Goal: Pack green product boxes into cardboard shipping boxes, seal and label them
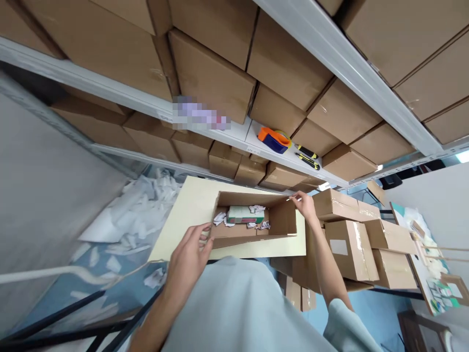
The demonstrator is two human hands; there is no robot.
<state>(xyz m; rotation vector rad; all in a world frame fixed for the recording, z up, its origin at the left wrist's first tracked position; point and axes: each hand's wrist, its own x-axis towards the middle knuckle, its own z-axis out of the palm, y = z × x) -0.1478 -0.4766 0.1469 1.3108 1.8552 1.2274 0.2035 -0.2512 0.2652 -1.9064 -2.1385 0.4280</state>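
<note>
An open cardboard box (282,221) sits on a cream tabletop in front of me. Inside it lies a green and white carton (240,215), with crumpled paper pieces (220,218) around and on top of it. My left hand (190,249) is at the box's left end, fingers and thumb closed around the edge of its wall. Over the far right corner of the box, my right hand (303,203) is pinched. A small white bit shows at its fingertips; what it is I cannot make out.
Shelves of cardboard boxes (212,73) rise beyond the table. An orange and blue tape dispenser (274,140) and yellow-black cutter knives (308,157) lie on one shelf. Stacked boxes (351,244) stand on the right. White packing paper (146,210) is heaped at left.
</note>
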